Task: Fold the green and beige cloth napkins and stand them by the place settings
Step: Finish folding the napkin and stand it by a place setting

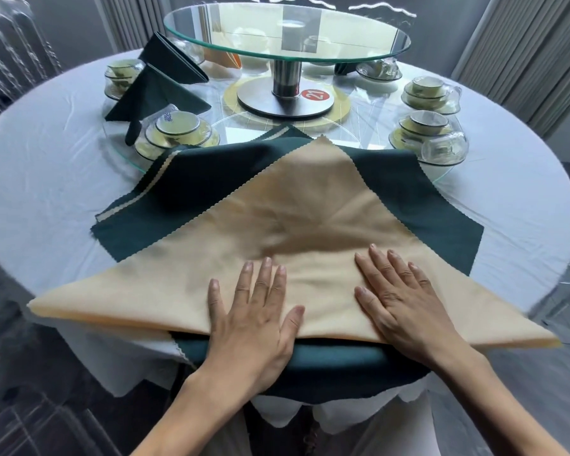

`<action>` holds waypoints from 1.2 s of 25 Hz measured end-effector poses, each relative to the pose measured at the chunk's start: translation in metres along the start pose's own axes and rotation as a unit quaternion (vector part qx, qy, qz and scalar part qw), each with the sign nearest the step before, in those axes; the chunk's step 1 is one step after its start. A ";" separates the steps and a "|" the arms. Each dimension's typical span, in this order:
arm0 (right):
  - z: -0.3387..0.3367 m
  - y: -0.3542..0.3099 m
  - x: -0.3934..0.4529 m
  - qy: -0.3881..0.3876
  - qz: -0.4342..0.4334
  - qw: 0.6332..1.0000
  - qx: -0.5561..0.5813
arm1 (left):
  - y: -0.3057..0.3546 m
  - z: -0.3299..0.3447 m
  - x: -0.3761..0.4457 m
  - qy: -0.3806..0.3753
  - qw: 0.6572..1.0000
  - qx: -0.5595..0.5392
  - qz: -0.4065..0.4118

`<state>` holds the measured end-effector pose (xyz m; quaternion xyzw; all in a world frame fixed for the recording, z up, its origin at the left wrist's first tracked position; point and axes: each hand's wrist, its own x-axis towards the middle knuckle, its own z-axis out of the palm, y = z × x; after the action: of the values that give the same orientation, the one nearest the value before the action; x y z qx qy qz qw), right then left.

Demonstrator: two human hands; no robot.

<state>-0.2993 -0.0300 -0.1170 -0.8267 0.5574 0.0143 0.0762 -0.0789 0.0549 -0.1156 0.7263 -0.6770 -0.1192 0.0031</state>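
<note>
Evidently both palms lie flat with fingers spread, the left hand (254, 311) and the right hand (405, 297) pressing side by side on the beige cloth napkin folded into a wide triangle (310, 205), its long fold along the near edge of the round white-clothed table (46, 179). Beneath it lie dark green cloth napkins (408, 172), their near edge draping off the table; both fabrics look soft, light and limp, likely to slide on each other. Pinching the triangle's outer corners seems the surest hold, well short of the fragile stacked cups on the glass ring (441, 166).
</note>
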 end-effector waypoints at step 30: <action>-0.001 -0.055 -0.031 0.186 0.033 0.974 0.122 | 0.019 0.008 0.012 0.036 0.992 0.010 0.124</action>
<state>-0.2600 0.0182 -0.1068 -0.7804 0.5863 -0.2054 0.0708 -0.0980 0.0425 -0.1227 0.6405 -0.7625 -0.0843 0.0350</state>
